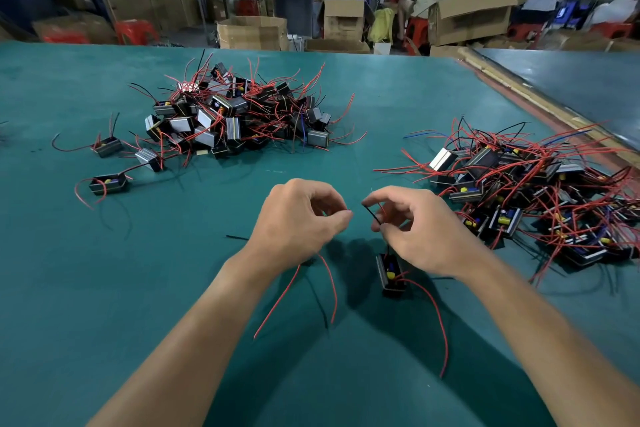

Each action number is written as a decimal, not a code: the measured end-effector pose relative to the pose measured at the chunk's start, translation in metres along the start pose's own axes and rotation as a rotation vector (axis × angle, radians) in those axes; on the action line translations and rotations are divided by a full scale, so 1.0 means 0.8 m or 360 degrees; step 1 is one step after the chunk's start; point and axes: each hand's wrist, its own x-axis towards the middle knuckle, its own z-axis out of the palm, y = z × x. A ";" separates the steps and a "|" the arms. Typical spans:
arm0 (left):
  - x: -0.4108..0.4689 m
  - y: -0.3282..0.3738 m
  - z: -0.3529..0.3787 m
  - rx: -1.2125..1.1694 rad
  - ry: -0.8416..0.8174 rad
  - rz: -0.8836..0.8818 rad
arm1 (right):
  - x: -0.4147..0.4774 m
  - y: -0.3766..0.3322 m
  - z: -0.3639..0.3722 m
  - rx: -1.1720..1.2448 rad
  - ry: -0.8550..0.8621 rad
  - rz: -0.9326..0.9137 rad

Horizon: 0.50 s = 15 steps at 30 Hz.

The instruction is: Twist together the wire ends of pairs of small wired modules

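Observation:
My left hand [298,218] hovers over the green table [381,107], fingers curled, thumb and forefinger pinched on a thin wire end. Red wires [287,291] trail down from under it; the module they belong to is hidden by the hand. My right hand [412,225] pinches a black wire [372,215] that runs down to a small black module [391,274] with a yellow part, hanging just above the table. A long red wire [438,315] curls from that module toward me. The two wire ends are a short gap apart.
A big pile of black modules with red wires [239,114] lies at the back left, with a few loose modules [109,184] beside it. Another pile [533,191] spreads at the right. Cardboard boxes and seated people fill the room beyond the table's far edge.

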 end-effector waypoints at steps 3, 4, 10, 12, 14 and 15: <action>-0.002 0.002 0.001 -0.0012 -0.0040 -0.0012 | 0.002 -0.001 0.003 0.0022 0.0079 -0.0015; -0.002 0.002 0.002 -0.0013 -0.0009 -0.0034 | 0.002 0.000 0.003 0.0027 0.0092 -0.0018; 0.003 -0.003 0.002 0.0034 0.0082 -0.0132 | 0.002 -0.001 0.003 -0.0056 0.0248 -0.0029; 0.001 -0.006 0.003 0.0079 0.0044 -0.0122 | 0.002 -0.001 0.003 -0.0150 0.0349 -0.0042; 0.000 -0.004 0.002 0.0117 0.0005 -0.0098 | 0.002 0.000 0.001 -0.0221 0.0450 -0.0072; 0.000 -0.005 0.003 0.0104 -0.0020 -0.0094 | 0.003 0.001 0.000 -0.0230 0.0469 -0.0096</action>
